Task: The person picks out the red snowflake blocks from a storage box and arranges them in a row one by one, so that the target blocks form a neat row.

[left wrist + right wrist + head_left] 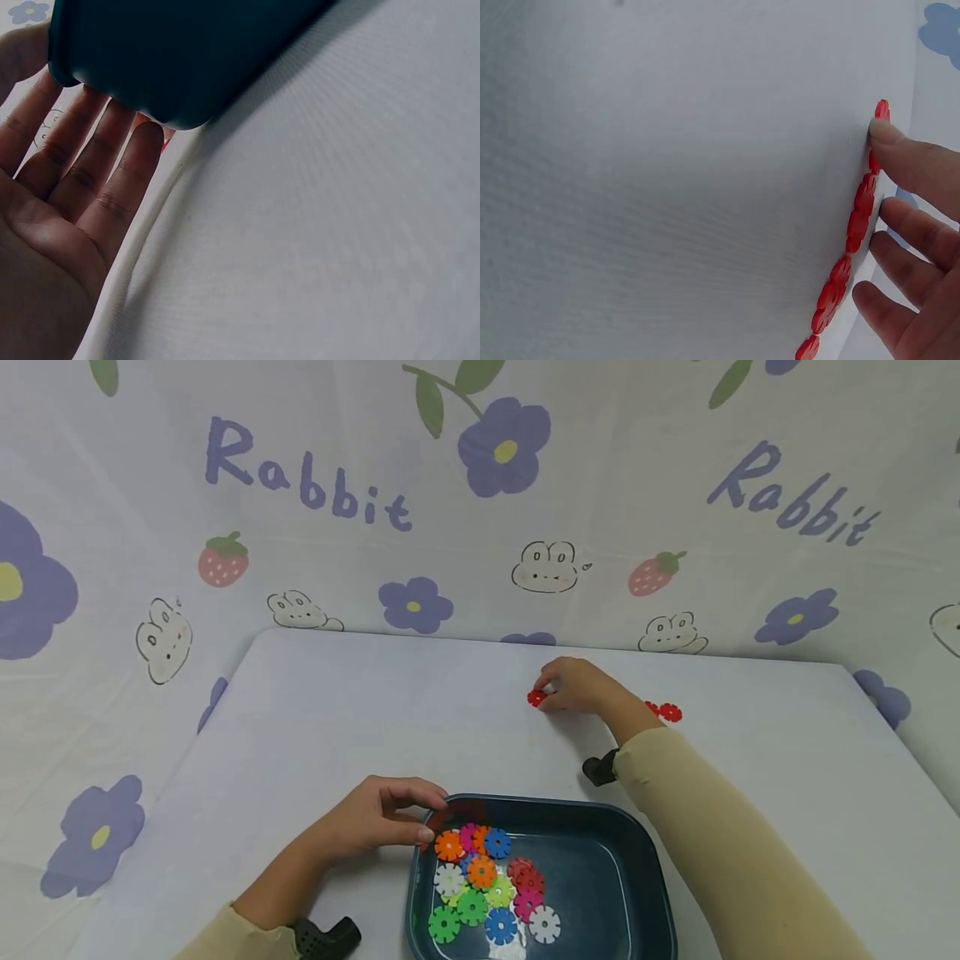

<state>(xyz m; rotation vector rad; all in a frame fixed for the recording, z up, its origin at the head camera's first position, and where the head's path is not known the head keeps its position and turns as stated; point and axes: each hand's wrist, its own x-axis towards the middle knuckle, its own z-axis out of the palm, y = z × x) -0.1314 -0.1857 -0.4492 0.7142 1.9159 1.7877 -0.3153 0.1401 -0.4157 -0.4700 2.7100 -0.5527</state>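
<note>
My left hand (382,814) holds the far left corner of a dark teal tray (540,800), thumb and index finger at the rim. In the left wrist view its other fingers (112,187) reach up to the tray's outer wall. At the back of the table, my right hand (573,685) pinches a red notched plastic disc (536,697) with thumb and fingers. The right wrist view shows a row of red discs (861,214) running along the table, the thumb (889,133) on one near the far end. More red discs (671,712) show beyond the right forearm.
Loose notched discs in several colours, such as a green disc (472,907) and a blue disc (501,925), lie in the tray's left half. The white table (360,718) ends at a patterned cloth backdrop (465,543). Dark wrist straps (600,769) stick out at both sleeves.
</note>
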